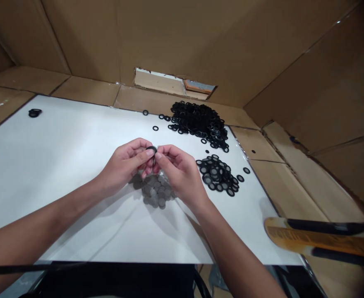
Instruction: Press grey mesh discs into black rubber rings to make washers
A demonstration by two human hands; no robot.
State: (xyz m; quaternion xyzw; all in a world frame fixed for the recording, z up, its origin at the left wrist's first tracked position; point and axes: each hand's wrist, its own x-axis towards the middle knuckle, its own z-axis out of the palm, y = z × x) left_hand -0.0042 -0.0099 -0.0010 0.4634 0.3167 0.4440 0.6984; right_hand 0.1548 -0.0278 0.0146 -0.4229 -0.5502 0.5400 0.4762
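Brown cardboard (182, 37) fills the top of the frame above the white desk (76, 145). At centre, the left hand (124, 163) and right hand (182, 169) meet. Black rings (197, 120) heap upper right of centre; grey-centred rings (214, 174) lie below them, grey discs (157, 192) lower centre. Smallest, one black ring (151, 147), centre, is pinched in the left; whether the right grips it, I cannot tell.

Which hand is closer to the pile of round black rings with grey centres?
Right. The right hand is just left of the pile; the left hand is farther left.
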